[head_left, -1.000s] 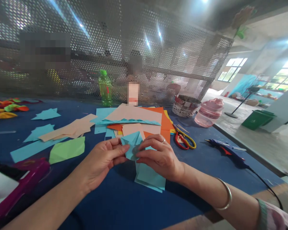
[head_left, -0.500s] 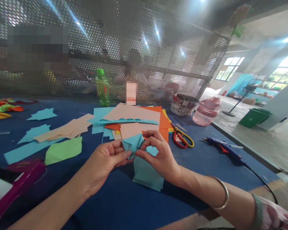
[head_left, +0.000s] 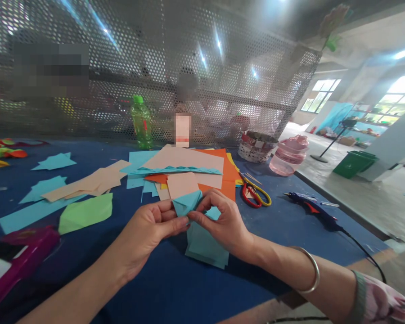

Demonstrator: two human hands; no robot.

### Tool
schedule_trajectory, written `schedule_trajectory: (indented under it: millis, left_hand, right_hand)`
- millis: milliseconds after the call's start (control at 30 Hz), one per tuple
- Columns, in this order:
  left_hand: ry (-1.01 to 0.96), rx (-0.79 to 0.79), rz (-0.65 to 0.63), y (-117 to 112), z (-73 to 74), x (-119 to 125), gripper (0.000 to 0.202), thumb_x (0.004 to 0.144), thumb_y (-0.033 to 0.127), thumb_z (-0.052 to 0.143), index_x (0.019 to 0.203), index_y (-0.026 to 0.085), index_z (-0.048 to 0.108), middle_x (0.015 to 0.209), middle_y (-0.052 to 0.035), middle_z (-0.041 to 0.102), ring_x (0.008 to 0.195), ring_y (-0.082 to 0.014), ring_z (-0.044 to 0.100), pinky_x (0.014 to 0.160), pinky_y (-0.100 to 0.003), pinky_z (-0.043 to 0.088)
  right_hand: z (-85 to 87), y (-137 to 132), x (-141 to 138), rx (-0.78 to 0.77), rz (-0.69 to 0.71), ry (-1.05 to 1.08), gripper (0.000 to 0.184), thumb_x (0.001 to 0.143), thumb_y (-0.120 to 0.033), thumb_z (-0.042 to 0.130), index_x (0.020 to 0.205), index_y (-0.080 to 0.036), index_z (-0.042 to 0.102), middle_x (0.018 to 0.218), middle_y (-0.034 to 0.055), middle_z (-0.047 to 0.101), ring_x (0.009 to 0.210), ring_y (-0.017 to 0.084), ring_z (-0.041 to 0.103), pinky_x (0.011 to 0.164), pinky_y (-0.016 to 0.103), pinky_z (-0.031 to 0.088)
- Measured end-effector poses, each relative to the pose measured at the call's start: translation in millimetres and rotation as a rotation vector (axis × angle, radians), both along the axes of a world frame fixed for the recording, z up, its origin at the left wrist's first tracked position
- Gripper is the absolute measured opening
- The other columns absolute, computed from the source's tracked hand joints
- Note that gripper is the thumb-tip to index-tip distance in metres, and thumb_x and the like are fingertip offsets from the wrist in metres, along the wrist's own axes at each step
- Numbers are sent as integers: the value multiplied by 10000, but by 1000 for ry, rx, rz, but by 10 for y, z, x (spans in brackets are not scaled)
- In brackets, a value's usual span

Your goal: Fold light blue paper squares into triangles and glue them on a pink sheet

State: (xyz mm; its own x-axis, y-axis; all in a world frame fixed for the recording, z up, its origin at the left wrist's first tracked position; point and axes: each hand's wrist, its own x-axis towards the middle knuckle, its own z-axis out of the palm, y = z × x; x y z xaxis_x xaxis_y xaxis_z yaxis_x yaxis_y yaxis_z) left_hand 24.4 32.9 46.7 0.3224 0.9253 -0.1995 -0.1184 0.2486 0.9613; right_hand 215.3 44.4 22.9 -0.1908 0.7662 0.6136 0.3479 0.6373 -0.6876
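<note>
Between my two hands is a small piece of folded blue paper (head_left: 186,202), creased into a pointed, triangular shape. My left hand (head_left: 155,222) pinches its left and lower edge between thumb and fingers. On the other side, my right hand (head_left: 221,220) grips the right edge, its thumb close to my left thumb. Just below and behind the hands lies a stack of blue paper sheets (head_left: 207,249), partly covered by my right hand. A pale pink paper piece (head_left: 182,183) lies right behind the folded paper.
Red-and-yellow scissors (head_left: 255,193) and a dark blue glue gun (head_left: 312,209) lie to the right. Coloured sheets (head_left: 189,159), a green bottle (head_left: 141,123), a round basket (head_left: 256,146) and a pink jug (head_left: 288,155) stand or lie farther back. Left are a green paper leaf (head_left: 87,213) and a purple object (head_left: 23,265).
Both thumbs have shifted slightly on the folded blue paper, and its lower tip is now more covered by the fingers. The whole view has moved a little.
</note>
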Motion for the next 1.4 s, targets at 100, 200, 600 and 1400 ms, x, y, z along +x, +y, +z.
schedule_trajectory:
  millis: [100,200,600,1400]
  left_hand:
    - [-7,-16,6,6,-7,11,494,606,391,978,1049,244,815,1029,-60,832,975,-225,761,882,-281,593]
    - [-18,-21,18,21,-5,28,497,567,384,992,1013,243,821,991,-54,835,939,-220,765,859,-273,597]
    - [11,-22,127,23,45,8,554,514,392,1006,1002,215,814,996,-68,834,953,-233,761,858,-284,607]
    - [40,-50,102,54,14,-14,551,511,408,1011,986,216,808,1007,-60,833,940,-208,765,863,-260,595]
  right_hand:
    - [12,-17,-3,-2,0,0,255,880,-251,772,710,-204,588,730,-25,619,680,124,572,653,251,470]
    - [6,-27,-5,-4,13,8,261,883,-255,767,709,-203,580,730,-24,614,687,123,572,653,253,466]
    - [-37,3,-61,-415,51,193,534,777,-389,784,1168,-237,453,739,-78,597,662,128,571,654,276,484]
    - [-11,-21,-40,-400,173,220,448,847,-296,711,1220,-234,471,727,-75,598,690,137,621,726,294,494]
